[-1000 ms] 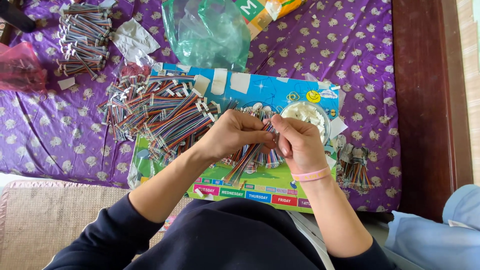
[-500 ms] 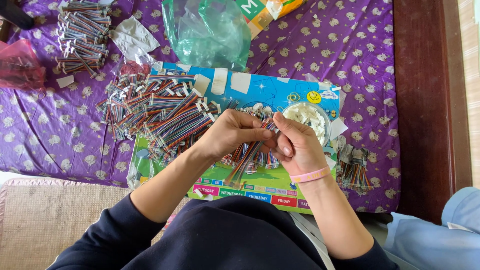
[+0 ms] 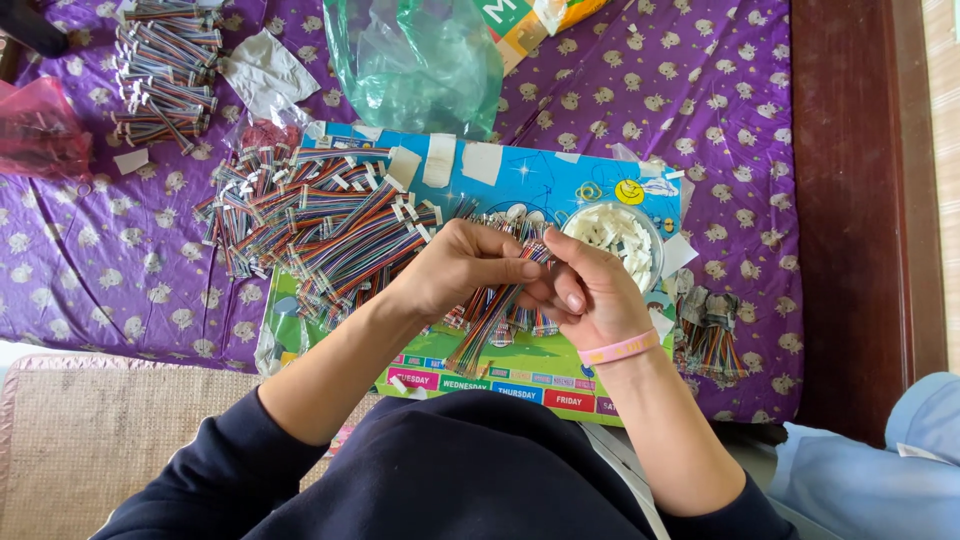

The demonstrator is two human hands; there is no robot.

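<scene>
My left hand [image 3: 455, 268] and my right hand [image 3: 590, 290] meet over a colourful printed board [image 3: 520, 190] and pinch the top end of a multicoloured ribbon cable [image 3: 487, 325] that hangs down toward me. A pink band circles my right wrist. A heap of similar ribbon cables [image 3: 320, 220] with white connectors lies just left of my left hand. More loose cables [image 3: 500, 225] lie under my hands. A small round bowl of white connector pieces [image 3: 615, 235] sits beyond my right hand.
A second bundle of cables [image 3: 165, 65] lies far left on the purple patterned cloth [image 3: 700, 110]. A green plastic bag [image 3: 415, 60] is at the top centre, a red bag [image 3: 40, 130] at the left edge. A few cables [image 3: 710, 335] rest at right, by a dark wooden edge [image 3: 850, 200].
Both hands have kept working the same cable end; the fingers shifted slightly and the hanging cable swung a little.
</scene>
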